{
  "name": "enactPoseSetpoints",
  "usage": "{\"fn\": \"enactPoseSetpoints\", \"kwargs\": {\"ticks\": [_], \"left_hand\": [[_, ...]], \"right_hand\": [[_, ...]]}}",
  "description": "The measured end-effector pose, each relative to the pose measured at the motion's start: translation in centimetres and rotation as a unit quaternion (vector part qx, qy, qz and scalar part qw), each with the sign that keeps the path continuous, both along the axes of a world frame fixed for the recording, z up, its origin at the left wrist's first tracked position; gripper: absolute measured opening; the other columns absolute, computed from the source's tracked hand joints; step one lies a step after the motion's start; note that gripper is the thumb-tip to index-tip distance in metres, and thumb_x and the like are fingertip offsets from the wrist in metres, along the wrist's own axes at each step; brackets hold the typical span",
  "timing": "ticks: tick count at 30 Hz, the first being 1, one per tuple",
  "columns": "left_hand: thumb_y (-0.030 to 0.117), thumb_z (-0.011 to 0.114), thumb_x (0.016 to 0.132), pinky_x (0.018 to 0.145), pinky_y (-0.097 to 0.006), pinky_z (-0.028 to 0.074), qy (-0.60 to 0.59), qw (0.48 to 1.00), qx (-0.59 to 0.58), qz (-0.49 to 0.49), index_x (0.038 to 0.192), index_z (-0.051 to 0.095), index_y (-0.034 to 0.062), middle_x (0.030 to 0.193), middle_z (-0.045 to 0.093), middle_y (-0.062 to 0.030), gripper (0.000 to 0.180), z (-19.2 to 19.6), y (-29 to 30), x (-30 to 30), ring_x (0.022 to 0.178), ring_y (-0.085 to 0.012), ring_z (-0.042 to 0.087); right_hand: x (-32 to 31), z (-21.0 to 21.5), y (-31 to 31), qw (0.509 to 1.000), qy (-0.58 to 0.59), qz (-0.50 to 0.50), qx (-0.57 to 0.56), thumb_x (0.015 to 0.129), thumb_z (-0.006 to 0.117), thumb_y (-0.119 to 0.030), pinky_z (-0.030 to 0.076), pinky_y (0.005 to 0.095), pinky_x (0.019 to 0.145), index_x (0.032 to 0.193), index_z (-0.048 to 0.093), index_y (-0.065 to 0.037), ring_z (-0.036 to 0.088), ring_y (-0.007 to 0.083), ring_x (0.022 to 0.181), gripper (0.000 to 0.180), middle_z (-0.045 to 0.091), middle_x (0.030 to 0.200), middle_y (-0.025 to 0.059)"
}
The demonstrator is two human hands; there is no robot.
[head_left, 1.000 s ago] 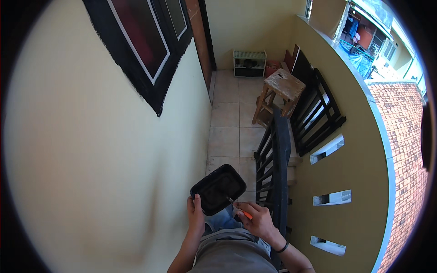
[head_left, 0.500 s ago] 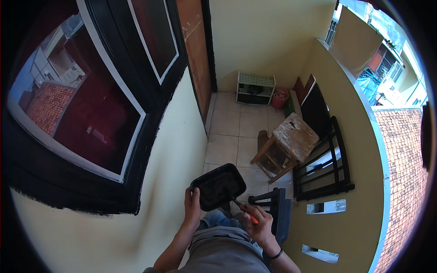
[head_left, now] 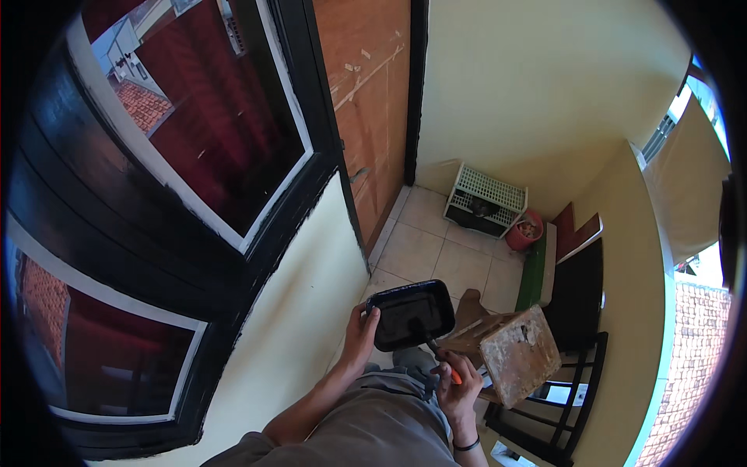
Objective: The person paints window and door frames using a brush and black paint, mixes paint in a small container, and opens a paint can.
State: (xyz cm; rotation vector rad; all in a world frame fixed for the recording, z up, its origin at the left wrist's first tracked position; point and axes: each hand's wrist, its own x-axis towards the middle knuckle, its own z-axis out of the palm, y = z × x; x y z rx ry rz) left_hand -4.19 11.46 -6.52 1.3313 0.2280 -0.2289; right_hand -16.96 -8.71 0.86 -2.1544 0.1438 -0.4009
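Note:
My left hand (head_left: 359, 336) grips the near-left rim of a black rectangular paint tray (head_left: 395, 310), thumb over the edge. Dark paint seems to cover the tray's inside. My right hand (head_left: 459, 389) is closed round the orange handle of a paintbrush (head_left: 432, 343). Its dark head reaches down into the tray at the near-right side, where bristles and paint are hard to tell apart. Both hands are in front of my waist, with the tray held above the tiled floor.
Black-painted window frames (head_left: 284, 233) line the left wall, beside a brown door (head_left: 366, 101). Close on my right stands a paint-spattered wooden stool (head_left: 523, 354). Beyond it a black metal frame (head_left: 572, 412) leans on the low wall. A rack (head_left: 486, 194) and red bucket (head_left: 525, 231) stand farther off.
My view has shifted forward and turned left. The stool is now closer beside my right hand, and more door shows. Tray and brush stay in my hands.

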Motion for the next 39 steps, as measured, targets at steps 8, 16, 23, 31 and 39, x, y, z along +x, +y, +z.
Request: {"fn": "enactPoseSetpoints", "kwargs": {"ticks": [8,16,23,31,39], "left_hand": [[0.039,0.064,0.110,0.094,-0.028,0.050,0.016,0.996,0.021,0.087,0.141,0.051,0.0018,0.115,0.069,-0.0095,0.050,1.8,-10.5,15.1,0.108,-0.0116,0.062],[0.038,0.065,0.110,0.084,-0.025,0.048,-0.001,0.993,-0.018,0.116,0.141,0.053,0.0018,0.102,0.070,-0.0053,0.049,0.4,-19.7,31.7,0.095,-0.0090,0.061],[0.035,0.063,0.111,0.094,-0.028,0.049,-0.052,0.988,-0.040,0.143,0.140,0.054,0.0027,0.117,0.070,-0.0084,0.044,0.3,-26.6,47.5,0.108,-0.0113,0.062],[0.034,0.063,0.111,0.099,-0.027,0.048,-0.021,0.979,-0.037,0.197,0.145,0.050,0.0036,0.119,0.067,-0.0091,0.047,0.7,-31.4,58.7,0.112,-0.0121,0.061],[0.037,0.060,0.113,0.100,-0.028,0.047,0.002,0.916,-0.060,0.397,0.145,0.050,0.0037,0.124,0.066,-0.0073,0.048,0.0,-34.4,61.3,0.114,-0.0117,0.058]], "right_hand": [[20.6,2.9,-11.0,0.992,-0.086,0.072,-0.052,0.106,0.063,-0.016,0.060,0.0353,0.068,0.112,0.075,-0.001,0.077,0.0261,0.071,0.020,0.074,0.092,0.0150],[36.7,1.3,-19.2,0.998,-0.038,0.046,0.030,0.113,0.055,-0.034,0.058,0.0315,0.070,0.113,0.070,0.006,0.076,0.0183,0.073,0.043,0.075,0.087,0.0162],[52.3,0.9,-26.9,0.996,-0.056,0.049,0.038,0.114,0.053,-0.029,0.059,0.0296,0.067,0.117,0.068,0.009,0.077,0.0200,0.069,0.041,0.077,0.096,0.0177],[67.8,1.9,-33.2,0.990,-0.018,0.134,0.034,0.111,0.059,-0.021,0.061,0.0314,0.064,0.114,0.071,0.006,0.079,0.0226,0.071,0.029,0.077,0.100,0.0180],[82.0,1.0,-35.3,0.914,0.020,0.405,-0.027,0.109,0.060,-0.013,0.060,0.0317,0.068,0.114,0.069,0.005,0.080,0.0232,0.078,0.020,0.076,0.108,0.0187]]}}
